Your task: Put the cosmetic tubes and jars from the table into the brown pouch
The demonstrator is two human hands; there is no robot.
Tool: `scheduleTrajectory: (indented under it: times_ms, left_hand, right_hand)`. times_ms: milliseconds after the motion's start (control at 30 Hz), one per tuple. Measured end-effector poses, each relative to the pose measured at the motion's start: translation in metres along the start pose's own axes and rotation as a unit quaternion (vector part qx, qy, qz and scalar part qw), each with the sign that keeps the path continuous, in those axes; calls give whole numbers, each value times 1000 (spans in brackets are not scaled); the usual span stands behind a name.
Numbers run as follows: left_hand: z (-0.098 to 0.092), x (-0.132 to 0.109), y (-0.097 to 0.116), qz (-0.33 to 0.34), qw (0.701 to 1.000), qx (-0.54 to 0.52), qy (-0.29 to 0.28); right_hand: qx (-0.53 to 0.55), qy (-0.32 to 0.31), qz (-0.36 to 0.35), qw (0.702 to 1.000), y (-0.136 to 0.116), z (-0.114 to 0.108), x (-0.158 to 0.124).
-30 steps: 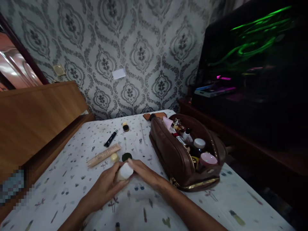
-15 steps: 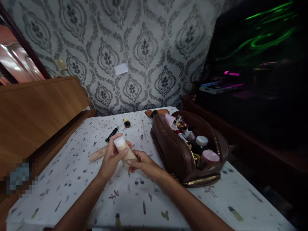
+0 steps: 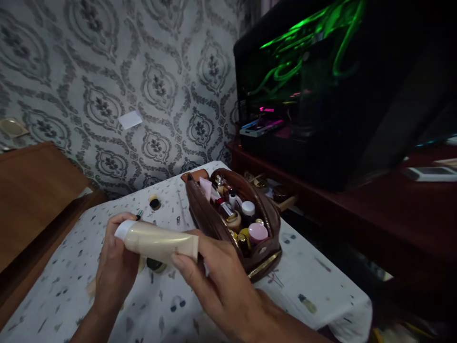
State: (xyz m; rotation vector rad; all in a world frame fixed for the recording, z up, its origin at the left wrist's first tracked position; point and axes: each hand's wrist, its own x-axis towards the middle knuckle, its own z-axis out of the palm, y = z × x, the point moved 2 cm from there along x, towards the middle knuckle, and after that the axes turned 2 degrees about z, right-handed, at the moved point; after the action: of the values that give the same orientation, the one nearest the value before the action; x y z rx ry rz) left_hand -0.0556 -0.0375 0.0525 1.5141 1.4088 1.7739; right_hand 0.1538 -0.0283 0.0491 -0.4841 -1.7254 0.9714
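Observation:
A cream-coloured squeeze tube (image 3: 157,241) with a white cap lies sideways between my hands, above the table. My left hand (image 3: 116,262) is closed around its cap end. The flat crimped end is pinched between thumb and fingers of my right hand (image 3: 221,281). Beneath the tube, a dark round thing (image 3: 155,264) shows in part on the cloth. Behind my left fingers the tip of a dark slim tube (image 3: 139,214) peeks out. A beige tube (image 3: 91,287) is mostly hidden by my left hand. Farther back sits a small dark-lidded jar (image 3: 154,203).
A brown cosmetic bag (image 3: 209,209) stands unzipped to the right, full of bottles, tubes and a pink-lidded jar (image 3: 257,232). A patterned cloth covers the table (image 3: 314,286). A black computer case (image 3: 285,157) with green light stands on a dark red desk (image 3: 389,200) beyond.
My hands have lifted the tube closer to the camera and turned it from upright-tilted to nearly level. The view has swung right, so the bag and desk appear farther left.

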Motion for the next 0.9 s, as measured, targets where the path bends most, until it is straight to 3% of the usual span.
scheduleTrajectory:
  times_ms: [133,267,333,433,467,533,767,900]
  left_hand:
    - [37,8,4,53,993,30,-101]
    - [75,10,7,98,962,120,-224]
    - [88,9,7,149,924,178,-304]
    - [96,4,6,284,828,302,-377]
    - [95,2,5,318,802,332,-381]
    - [93,-1,3,356,781,362,-363]
    - [92,-12,-4,377,787,375,-312]
    - [93,-14,-8,388,790,367,-301]
  right_hand:
    - [-71,60,-8,996,-12,-50,-2]
    - [-158,122,-7,980,-17,-99,-2]
    - [-210,145,-3,967,-16,-119,-2]
    - [-278,143,8,950,-10,-140,2]
    - [-300,133,12,945,-7,-144,5]
    - [-339,98,17,936,0,-146,14]
    - [-466,-97,79,876,13,-124,64]
    - [-491,-158,82,853,9,-119,87]
